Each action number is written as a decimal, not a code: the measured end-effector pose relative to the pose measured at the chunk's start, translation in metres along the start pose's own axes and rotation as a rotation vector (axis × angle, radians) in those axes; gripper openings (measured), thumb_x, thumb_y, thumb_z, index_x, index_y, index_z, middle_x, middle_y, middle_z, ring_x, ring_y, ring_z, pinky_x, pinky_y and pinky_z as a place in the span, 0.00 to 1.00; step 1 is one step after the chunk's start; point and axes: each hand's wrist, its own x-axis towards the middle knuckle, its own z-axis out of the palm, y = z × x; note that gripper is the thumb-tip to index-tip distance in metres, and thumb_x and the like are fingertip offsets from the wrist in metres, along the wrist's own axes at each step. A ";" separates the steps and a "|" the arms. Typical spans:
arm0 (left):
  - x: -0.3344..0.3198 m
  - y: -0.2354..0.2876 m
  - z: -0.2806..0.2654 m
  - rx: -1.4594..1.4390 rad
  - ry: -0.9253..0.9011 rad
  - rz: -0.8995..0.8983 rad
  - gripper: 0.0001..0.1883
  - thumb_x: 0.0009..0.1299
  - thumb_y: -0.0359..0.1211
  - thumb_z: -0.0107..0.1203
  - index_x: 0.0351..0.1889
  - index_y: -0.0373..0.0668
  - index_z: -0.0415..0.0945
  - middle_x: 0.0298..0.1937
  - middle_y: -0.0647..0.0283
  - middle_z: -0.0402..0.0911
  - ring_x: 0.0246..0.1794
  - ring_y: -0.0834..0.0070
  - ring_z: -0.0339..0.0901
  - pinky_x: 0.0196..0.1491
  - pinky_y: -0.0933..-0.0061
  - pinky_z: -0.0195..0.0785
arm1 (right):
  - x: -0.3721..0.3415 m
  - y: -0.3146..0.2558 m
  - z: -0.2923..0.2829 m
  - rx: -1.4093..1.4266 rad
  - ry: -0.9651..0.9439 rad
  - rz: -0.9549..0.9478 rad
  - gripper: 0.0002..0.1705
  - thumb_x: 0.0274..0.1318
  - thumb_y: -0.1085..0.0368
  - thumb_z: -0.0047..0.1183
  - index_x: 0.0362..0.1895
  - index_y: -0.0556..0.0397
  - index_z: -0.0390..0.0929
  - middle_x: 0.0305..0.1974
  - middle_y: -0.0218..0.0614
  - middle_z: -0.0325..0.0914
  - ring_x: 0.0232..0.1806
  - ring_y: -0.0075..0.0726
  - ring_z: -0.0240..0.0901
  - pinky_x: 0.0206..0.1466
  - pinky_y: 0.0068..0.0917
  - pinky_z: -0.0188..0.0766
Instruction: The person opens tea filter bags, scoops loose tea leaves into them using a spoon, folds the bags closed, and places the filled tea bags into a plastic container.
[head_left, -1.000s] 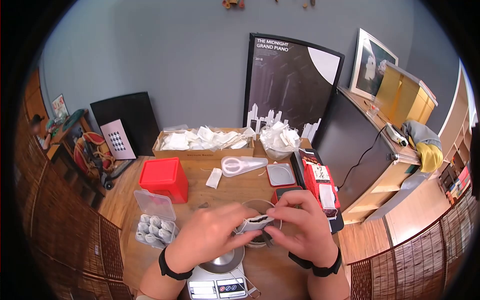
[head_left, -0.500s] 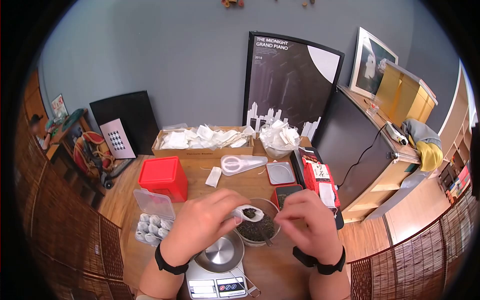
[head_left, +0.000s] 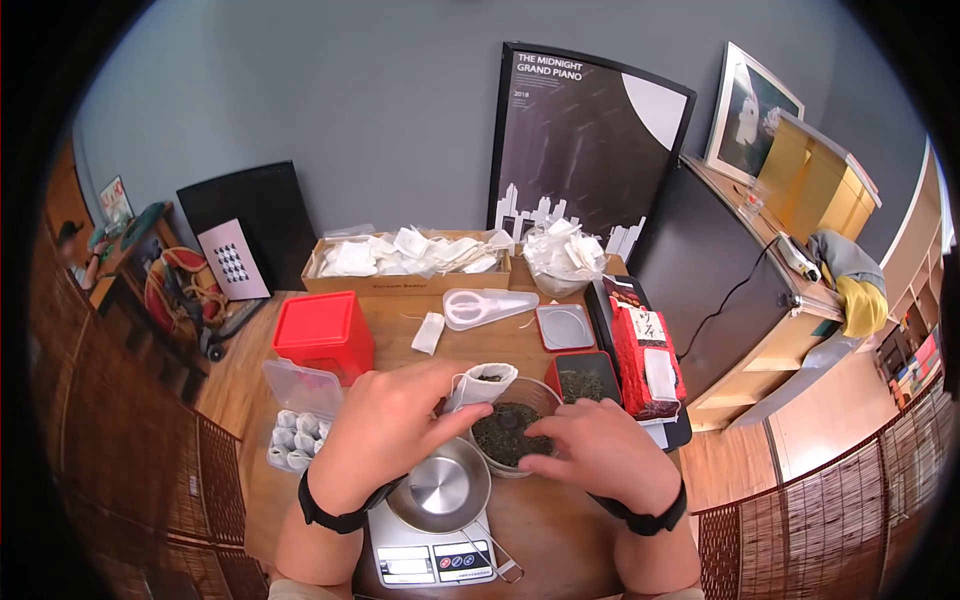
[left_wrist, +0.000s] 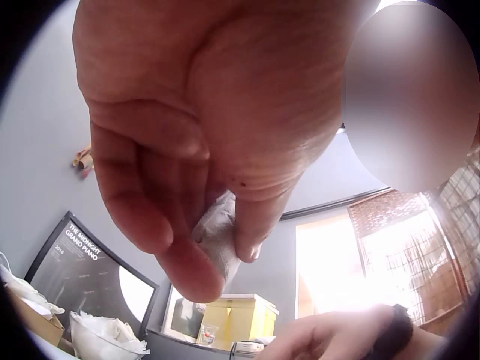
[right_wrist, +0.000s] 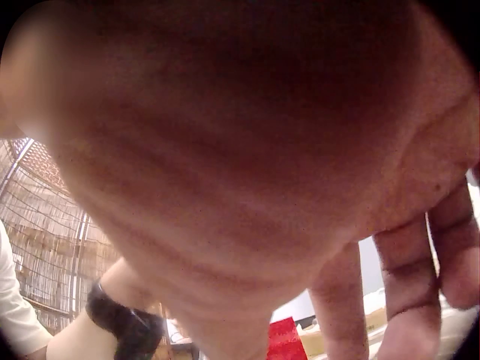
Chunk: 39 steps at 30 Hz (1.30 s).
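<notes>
Pinched between the thumb and fingers of my left hand (head_left: 385, 430) is a small white bag (head_left: 478, 388), its mouth upward with dark leaves showing inside. The left wrist view shows this hand (left_wrist: 217, 112) with the pale bag (left_wrist: 219, 234) between its thumb and fingers. My right hand (head_left: 615, 458) is over the right side of a bowl of dark leaves (head_left: 500, 440), fingers spread and slightly bent, with nothing seen in them. In the right wrist view the palm of this hand (right_wrist: 247, 165) fills most of the picture.
A steel pan (head_left: 440, 490) sits on a white scale (head_left: 405, 562) in front. Left are a red container (head_left: 325, 335) and a clear box of filled bags (head_left: 300, 435). Beyond the bowl stand a tin of leaves (head_left: 583, 380), a red packet (head_left: 645, 360) and a carton of white bags (head_left: 400, 284).
The right hand has let go of the bag's mouth, moved away and come down over the bowl. The left hand has shifted left and up with the bag. The head view has tilted slightly downward.
</notes>
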 end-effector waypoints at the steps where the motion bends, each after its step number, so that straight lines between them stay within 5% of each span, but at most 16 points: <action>1: 0.001 0.001 -0.001 0.000 0.001 -0.003 0.17 0.66 0.40 0.69 0.48 0.41 0.84 0.31 0.58 0.84 0.26 0.62 0.82 0.29 0.64 0.73 | -0.001 -0.009 -0.012 0.069 -0.094 0.100 0.21 0.59 0.46 0.63 0.46 0.48 0.87 0.30 0.41 0.85 0.32 0.51 0.83 0.38 0.40 0.78; 3: 0.001 0.005 -0.004 0.000 -0.062 -0.065 0.19 0.64 0.36 0.71 0.50 0.38 0.84 0.37 0.55 0.86 0.30 0.65 0.84 0.34 0.69 0.76 | -0.002 -0.015 -0.014 0.141 -0.193 0.205 0.23 0.57 0.44 0.64 0.47 0.47 0.87 0.29 0.40 0.85 0.32 0.52 0.83 0.39 0.41 0.78; 11: -0.002 0.005 -0.001 -0.003 -0.019 -0.008 0.18 0.64 0.38 0.70 0.49 0.39 0.83 0.36 0.57 0.85 0.29 0.63 0.83 0.32 0.66 0.75 | 0.001 -0.011 -0.001 0.078 -0.303 0.238 0.18 0.56 0.50 0.65 0.45 0.46 0.87 0.28 0.39 0.85 0.34 0.50 0.83 0.40 0.41 0.78; 20: 0.000 0.005 0.001 -0.012 0.020 0.016 0.17 0.65 0.40 0.70 0.46 0.40 0.83 0.34 0.59 0.84 0.27 0.61 0.81 0.30 0.63 0.74 | -0.001 0.010 -0.008 0.202 -0.126 0.258 0.11 0.59 0.64 0.59 0.43 0.55 0.85 0.35 0.44 0.85 0.37 0.50 0.83 0.44 0.40 0.79; 35: 0.001 0.005 0.003 0.010 -0.001 0.019 0.16 0.65 0.39 0.70 0.45 0.39 0.83 0.33 0.59 0.83 0.27 0.60 0.81 0.30 0.63 0.73 | -0.002 0.045 -0.002 0.396 -0.162 0.128 0.12 0.66 0.65 0.55 0.47 0.57 0.84 0.37 0.40 0.86 0.39 0.43 0.84 0.45 0.34 0.78; 39: 0.001 0.004 0.004 -0.019 -0.004 0.000 0.16 0.66 0.39 0.69 0.46 0.40 0.83 0.35 0.58 0.84 0.29 0.59 0.82 0.31 0.63 0.74 | 0.000 0.049 -0.003 0.424 -0.213 0.230 0.12 0.68 0.65 0.53 0.49 0.57 0.84 0.36 0.39 0.86 0.39 0.38 0.83 0.45 0.32 0.78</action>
